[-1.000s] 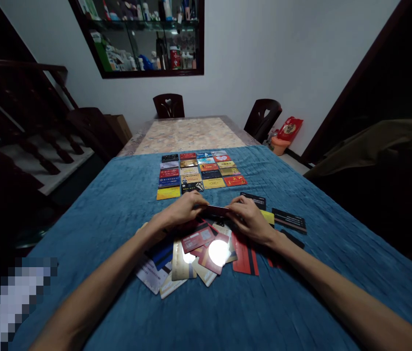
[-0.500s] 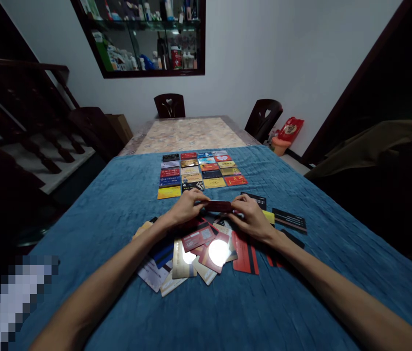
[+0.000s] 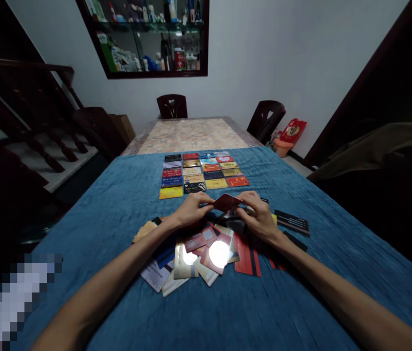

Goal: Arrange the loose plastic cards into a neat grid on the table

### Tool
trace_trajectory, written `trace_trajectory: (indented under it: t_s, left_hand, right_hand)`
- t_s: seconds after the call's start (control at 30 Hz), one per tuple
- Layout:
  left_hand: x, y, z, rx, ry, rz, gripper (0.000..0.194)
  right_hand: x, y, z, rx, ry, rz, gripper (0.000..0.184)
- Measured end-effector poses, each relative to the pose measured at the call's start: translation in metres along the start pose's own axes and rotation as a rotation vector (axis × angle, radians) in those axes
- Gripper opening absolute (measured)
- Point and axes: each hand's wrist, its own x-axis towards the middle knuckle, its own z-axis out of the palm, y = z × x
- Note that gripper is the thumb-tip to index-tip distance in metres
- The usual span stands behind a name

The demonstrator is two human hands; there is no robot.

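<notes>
A dark red card (image 3: 227,201) is held up between my two hands, tilted so that it shows as a diamond. My left hand (image 3: 194,208) pinches its left corner, and my right hand (image 3: 257,214) grips the right corner. Below them lies a loose pile of overlapping cards, among them a red card with a dark stripe (image 3: 244,256), a gold card (image 3: 186,263) and a pale card (image 3: 157,273). Bright glare covers part of a red card in the middle. Beyond my hands, several cards lie in neat rows, with a yellow card (image 3: 171,192) at the near left.
A blue cloth (image 3: 118,195) covers the near part of the table; its patterned far part (image 3: 191,132) is bare of cloth. Black cards (image 3: 292,222) lie right of my right hand. Chairs (image 3: 171,106) stand around the far end, and a red bag (image 3: 294,130) sits at the right.
The dark red card has turned from nearly edge-on to a tilted diamond, still between both hands. My right hand has shifted slightly right. The view has moved a little.
</notes>
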Motion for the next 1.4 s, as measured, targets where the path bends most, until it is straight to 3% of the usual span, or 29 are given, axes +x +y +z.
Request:
trace_trajectory:
  t_s: [0.17,0.3,0.47,0.83,1.1,1.4]
  left_hand:
    - [0.001,0.002,-0.003,0.055,-0.029,-0.01,0.018]
    - [0.002,0.005,-0.011,0.066,0.029,-0.057,0.024]
    - [0.0,0.013,-0.019,0.029,0.059,-0.019,0.037]
    - [-0.001,0.008,-0.007,0.138,0.037,0.044,0.012]
    - [-0.002,0.002,-0.003,0.251,-0.012,0.019,0.012]
    - [-0.002,-0.002,-0.003,0.281,0.054,-0.071,0.016]
  right_hand:
    - [-0.001,0.0,0.005,-0.06,0.044,-0.018,0.015]
    - [0.003,-0.004,0.006,-0.187,0.052,-0.089,0.017]
    - [0.01,-0.006,0.008,-0.317,0.008,-0.171,0.021]
    - [0.013,-0.001,0.019,-0.375,-0.111,-0.215,0.02]
    - [0.011,0.003,0.023,-0.417,-0.11,-0.252,0.021]
    - [0.008,0.007,0.024,-0.501,-0.158,-0.252,0.033]
